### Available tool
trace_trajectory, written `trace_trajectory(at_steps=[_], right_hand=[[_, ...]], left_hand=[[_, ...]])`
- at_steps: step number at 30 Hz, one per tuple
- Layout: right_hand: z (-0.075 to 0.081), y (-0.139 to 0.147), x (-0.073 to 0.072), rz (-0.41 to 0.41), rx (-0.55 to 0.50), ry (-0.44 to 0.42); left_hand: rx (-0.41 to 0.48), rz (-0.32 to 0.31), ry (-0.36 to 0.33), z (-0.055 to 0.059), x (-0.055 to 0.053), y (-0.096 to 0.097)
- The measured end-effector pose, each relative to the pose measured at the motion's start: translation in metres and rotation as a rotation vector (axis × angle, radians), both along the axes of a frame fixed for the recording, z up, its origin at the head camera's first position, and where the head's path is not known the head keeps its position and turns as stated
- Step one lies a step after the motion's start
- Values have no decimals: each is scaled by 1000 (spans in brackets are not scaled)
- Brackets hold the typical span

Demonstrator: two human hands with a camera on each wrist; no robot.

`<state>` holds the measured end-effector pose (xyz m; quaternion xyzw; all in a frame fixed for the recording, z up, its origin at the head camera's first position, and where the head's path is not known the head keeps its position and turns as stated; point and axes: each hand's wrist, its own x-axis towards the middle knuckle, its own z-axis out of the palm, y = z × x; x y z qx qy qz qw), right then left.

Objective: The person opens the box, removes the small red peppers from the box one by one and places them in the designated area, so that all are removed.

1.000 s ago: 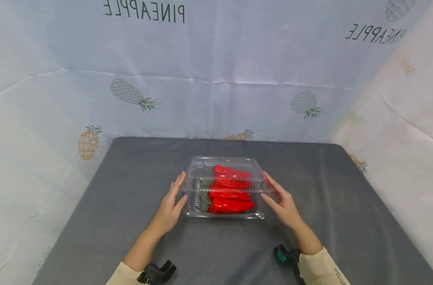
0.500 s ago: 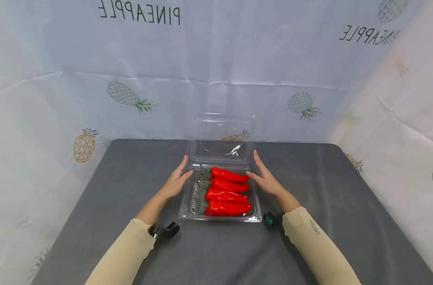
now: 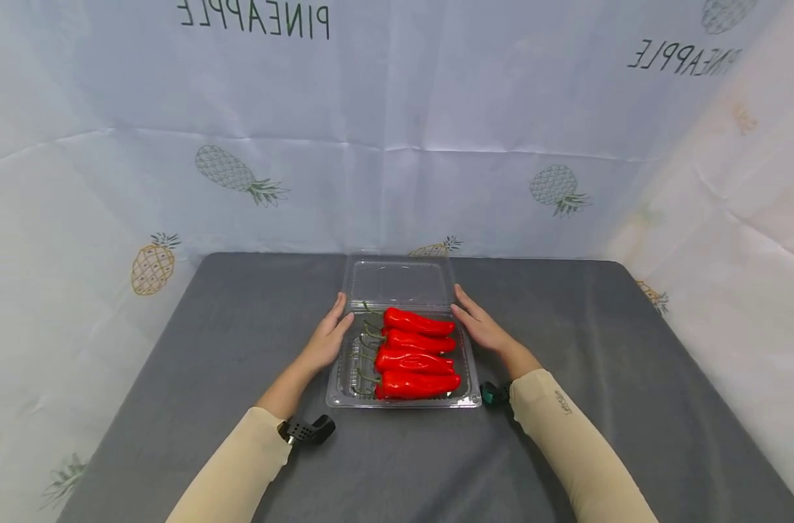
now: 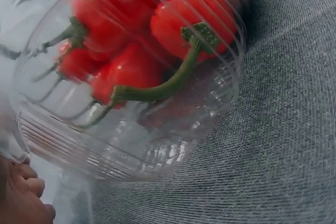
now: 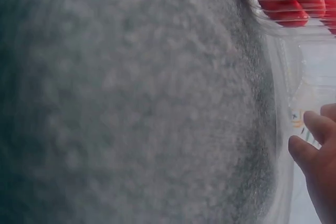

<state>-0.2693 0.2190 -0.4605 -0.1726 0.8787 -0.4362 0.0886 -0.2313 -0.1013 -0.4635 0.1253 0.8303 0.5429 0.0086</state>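
Note:
Several red peppers (image 3: pixel 418 385) with green stems lie side by side in a clear plastic clamshell box (image 3: pixel 339 399), stems toward the left. Its hinged lid (image 3: pixel 399 282) leans back beyond the far edge, raised off the peppers. My left hand (image 3: pixel 326 341) is at the box's left side near the hinge, fingers fairly straight. At the opposite side, my right hand (image 3: pixel 484 330) has its fingers extended beside the box's far right corner. In the left wrist view a pepper's curved stem (image 4: pixel 173 82) shows through the ribbed wall. Whether either hand touches the plastic is hard to tell.
The box stands on a grey cloth-covered table (image 3: pixel 253 305). Behind it hangs a white curtain (image 3: pixel 397 196) printed with pineapples, close to the table's far edge. Black bands with camera mounts (image 3: pixel 308 430) are on both wrists.
The lid first covered the rear peppers, swung up to stand nearly vertical, and now tilts farther back. Both hands moved away from me to the hinge end, then barely shifted.

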Motion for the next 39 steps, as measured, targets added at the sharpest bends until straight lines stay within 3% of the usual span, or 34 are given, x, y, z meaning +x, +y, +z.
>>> trace_trajectory(at_steps=[6, 9, 13, 16, 19, 22, 29, 39], right_hand=[[1, 1, 0, -6, 22, 6], [19, -6, 9, -10, 47, -18], [20, -6, 9, -15, 78, 3], [7, -1, 2, -17, 113, 60], [12, -1, 2, -9, 152, 94], [19, -1, 0, 18, 195, 128], [43, -8, -4, 195, 281, 186], [73, -36, 6, 461, 417, 100]], left_hand=[[28, -3, -24, 2, 2, -3], [79, -11, -58, 14, 10, -3], [162, 14, -103, 19, 23, -3], [216, 36, -169, 11, 33, -2], [284, 35, -248, 7, 47, 1], [352, 23, -271, 3, 57, 4], [475, 18, -257, -5, 65, 7], [538, -9, -290, -8, 67, 7]])
